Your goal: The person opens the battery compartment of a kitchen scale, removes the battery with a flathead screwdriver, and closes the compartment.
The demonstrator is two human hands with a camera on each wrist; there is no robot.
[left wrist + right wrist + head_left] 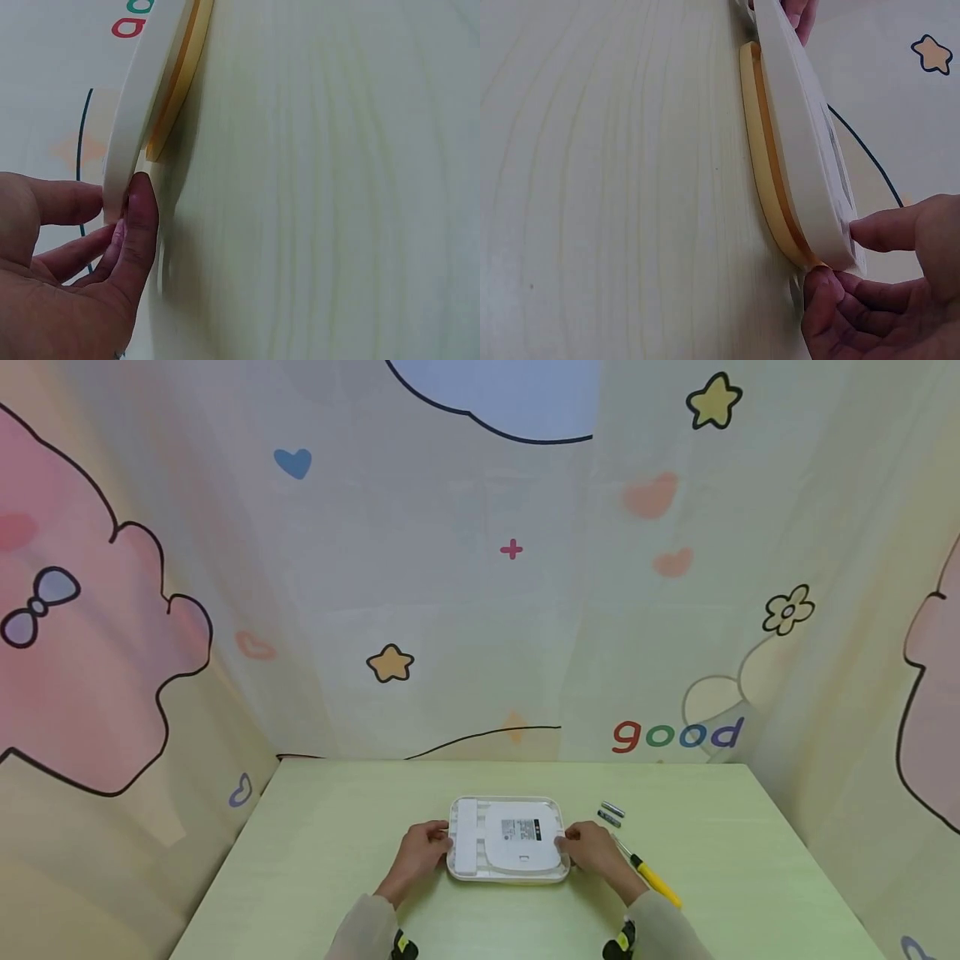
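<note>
A flat white device (525, 858) with rounded corners lies label side up between both hands, with a printed label (519, 830) and a long white strip (467, 839) at its left. The left hand (422, 850) pinches its left edge; in the left wrist view, thumb and fingers sit on both sides of the white rim (127, 127). At the opposite edge, the right hand (595, 850) grips the corner, its thumb on the upper face. Beneath the white body, a yellow-orange layer (759, 165) shows close over the table in the right wrist view.
Two small cylindrical batteries (612, 810) lie on the pale wooden table (322, 827), beyond the right hand. A screwdriver (656, 882) with a yellow and black handle rests beside the right forearm. A printed curtain (465, 610) hangs behind the table.
</note>
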